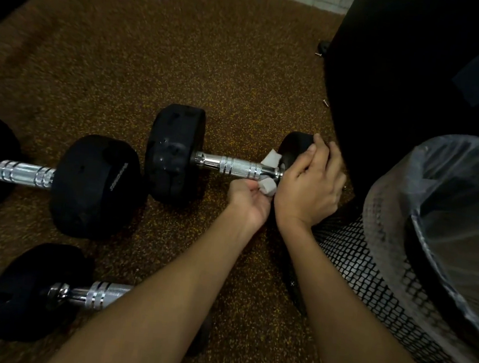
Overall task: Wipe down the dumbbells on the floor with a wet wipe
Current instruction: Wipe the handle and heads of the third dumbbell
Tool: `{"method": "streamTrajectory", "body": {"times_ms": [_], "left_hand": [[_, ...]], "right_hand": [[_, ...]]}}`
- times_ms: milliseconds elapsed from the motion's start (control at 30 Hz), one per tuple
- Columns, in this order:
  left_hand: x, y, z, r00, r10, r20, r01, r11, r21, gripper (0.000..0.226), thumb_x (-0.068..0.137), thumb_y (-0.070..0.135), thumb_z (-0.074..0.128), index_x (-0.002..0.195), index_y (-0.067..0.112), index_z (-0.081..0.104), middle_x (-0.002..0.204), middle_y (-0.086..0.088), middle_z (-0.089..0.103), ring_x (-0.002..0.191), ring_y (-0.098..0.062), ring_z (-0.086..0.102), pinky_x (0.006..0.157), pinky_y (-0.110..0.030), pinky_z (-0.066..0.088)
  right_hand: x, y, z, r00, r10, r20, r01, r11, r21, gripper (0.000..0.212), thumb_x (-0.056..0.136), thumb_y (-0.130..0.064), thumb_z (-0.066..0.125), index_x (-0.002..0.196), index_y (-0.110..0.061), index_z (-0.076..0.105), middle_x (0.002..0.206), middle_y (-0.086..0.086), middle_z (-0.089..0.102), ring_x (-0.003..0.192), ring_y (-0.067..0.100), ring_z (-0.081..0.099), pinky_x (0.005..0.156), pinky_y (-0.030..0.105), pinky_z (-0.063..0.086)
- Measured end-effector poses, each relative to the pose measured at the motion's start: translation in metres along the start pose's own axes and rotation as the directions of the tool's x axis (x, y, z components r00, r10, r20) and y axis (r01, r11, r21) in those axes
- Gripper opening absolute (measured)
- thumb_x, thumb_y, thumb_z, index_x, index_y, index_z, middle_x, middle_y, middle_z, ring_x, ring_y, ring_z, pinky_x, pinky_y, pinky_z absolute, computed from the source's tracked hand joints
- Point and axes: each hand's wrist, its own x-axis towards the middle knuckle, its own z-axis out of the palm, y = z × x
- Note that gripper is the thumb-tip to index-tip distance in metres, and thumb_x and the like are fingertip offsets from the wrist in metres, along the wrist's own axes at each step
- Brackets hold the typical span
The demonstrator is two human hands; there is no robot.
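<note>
the wet wipe is looped around the right end of the chrome handle of the far dumbbell on the floor. the left hand pinches the wipe's lower end in a clenched grip, just below the handle. the right hand presses on the right weight head; whether its grip catches the wipe's upper end, i cannot tell. a mesh bin stands just right of that grip. likely risks: the thin wipe tearing on the knurling, or the dumbbell rolling under an uneven pull.
</note>
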Motion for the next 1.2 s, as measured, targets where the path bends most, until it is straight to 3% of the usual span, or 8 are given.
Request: {"method": "streamTrajectory", "body": {"times_ms": [133,400,633,833,1000,1100,1133,1200], "left_hand": [[-0.027,-0.002,-0.003,0.999,-0.031,-0.007,0.031,0.997,0.070,0.030,0.092,-0.009,0.022,0.094,-0.004,0.052,0.091,-0.022,0.056,0.079,-0.028,0.056,0.081,-0.036,0.048],[-0.016,0.001,0.009,0.999,-0.006,-0.040,0.009,0.997,0.081,0.036,0.093,-0.008,0.020,0.111,-0.007,0.050,0.099,-0.023,0.055,0.080,-0.026,0.055,0.099,-0.037,0.041],[-0.041,0.004,0.012,0.998,-0.015,-0.062,0.028,0.974,0.226,0.031,0.092,-0.014,0.022,0.081,-0.002,0.049,0.079,-0.017,0.051,0.070,-0.022,0.050,0.070,-0.030,0.047],[-0.049,0.020,0.022,1.000,-0.009,-0.015,0.012,0.977,0.214,0.030,0.092,-0.016,0.018,0.093,-0.010,0.048,0.087,-0.021,0.050,0.081,-0.029,0.054,0.100,-0.039,0.040],[-0.058,0.028,0.037,0.994,0.077,0.080,-0.099,0.941,0.323,0.029,0.090,-0.016,0.022,0.081,-0.003,0.046,0.083,-0.017,0.049,0.076,-0.024,0.053,0.089,-0.039,0.046],[-0.057,0.035,0.041,0.938,0.327,0.117,-0.328,0.725,0.606,0.025,0.094,-0.006,0.033,0.085,-0.003,0.057,0.073,-0.009,0.053,0.068,-0.016,0.053,0.069,-0.028,0.049],[-0.057,0.039,0.039,0.893,0.410,0.184,-0.399,0.535,0.745,0.024,0.097,0.003,0.037,0.094,0.003,0.060,0.076,-0.004,0.056,0.066,-0.012,0.053,0.061,-0.022,0.046],[-0.058,0.048,0.028,0.723,0.469,0.507,-0.553,-0.048,0.832,0.029,0.099,0.010,0.039,0.120,0.015,0.057,0.089,0.000,0.060,0.070,-0.006,0.056,0.055,-0.014,0.045]], "right_hand": [[-0.001,0.000,0.000,1.000,0.001,0.007,-0.002,1.000,0.016,0.040,0.096,-0.036,0.033,0.122,-0.028,0.063,0.131,-0.003,0.058,0.103,0.024,0.059,0.078,0.037,0.048],[0.000,-0.001,-0.001,1.000,0.002,-0.016,-0.002,1.000,0.005,0.039,0.095,-0.035,0.034,0.119,-0.028,0.065,0.129,-0.002,0.060,0.101,0.026,0.061,0.077,0.038,0.049],[-0.001,0.001,-0.001,1.000,-0.009,-0.023,0.009,1.000,0.009,0.038,0.096,-0.034,0.035,0.120,-0.027,0.065,0.129,-0.001,0.060,0.100,0.026,0.061,0.076,0.038,0.049],[0.000,0.002,0.000,1.000,-0.007,-0.019,0.007,1.000,-0.001,0.038,0.096,-0.033,0.036,0.119,-0.026,0.065,0.128,0.000,0.061,0.099,0.026,0.061,0.074,0.037,0.049],[0.000,0.002,-0.001,1.000,-0.014,-0.007,0.014,1.000,0.002,0.038,0.096,-0.033,0.036,0.120,-0.025,0.064,0.129,0.001,0.060,0.101,0.027,0.061,0.074,0.039,0.050],[-0.001,0.000,0.000,1.000,-0.007,-0.020,0.007,1.000,0.009,0.037,0.096,-0.033,0.037,0.119,-0.026,0.065,0.128,0.000,0.061,0.100,0.026,0.061,0.074,0.037,0.050],[-0.001,0.000,0.000,1.000,-0.007,-0.023,0.007,1.000,0.008,0.037,0.096,-0.033,0.037,0.119,-0.027,0.065,0.128,-0.001,0.061,0.101,0.026,0.061,0.074,0.037,0.050],[0.000,0.000,0.000,1.000,-0.004,-0.018,0.004,1.000,0.007,0.038,0.096,-0.033,0.036,0.120,-0.027,0.064,0.129,-0.001,0.060,0.102,0.026,0.060,0.075,0.037,0.050]]}}
